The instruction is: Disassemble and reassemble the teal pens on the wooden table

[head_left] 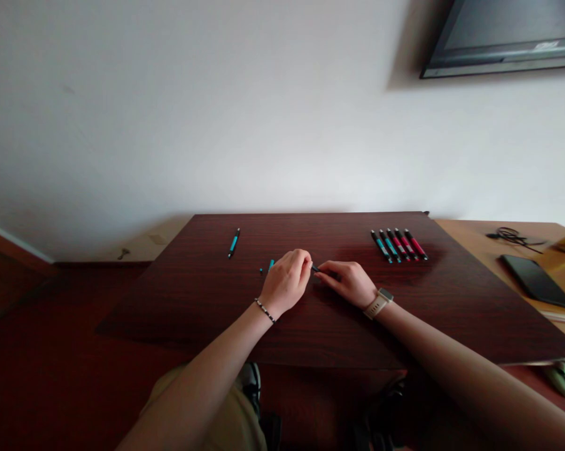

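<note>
My left hand (288, 280) and my right hand (348, 280) meet at the middle of a dark wooden table (207, 307). Both pinch a small dark pen part (315, 269) between their fingertips; most of it is hidden by the fingers. Small teal pen pieces (268, 266) lie just left of my left hand. A whole teal and black pen (233, 243) lies further left toward the far edge. A row of several teal and red pens (399, 245) lies side by side at the far right of the table.
A lighter wooden surface to the right carries a black phone (537, 280) and a coiled black cable (510, 236). A white wall stands behind the table, with a dark screen (508, 37) mounted at the upper right. My knees sit under the table's near edge.
</note>
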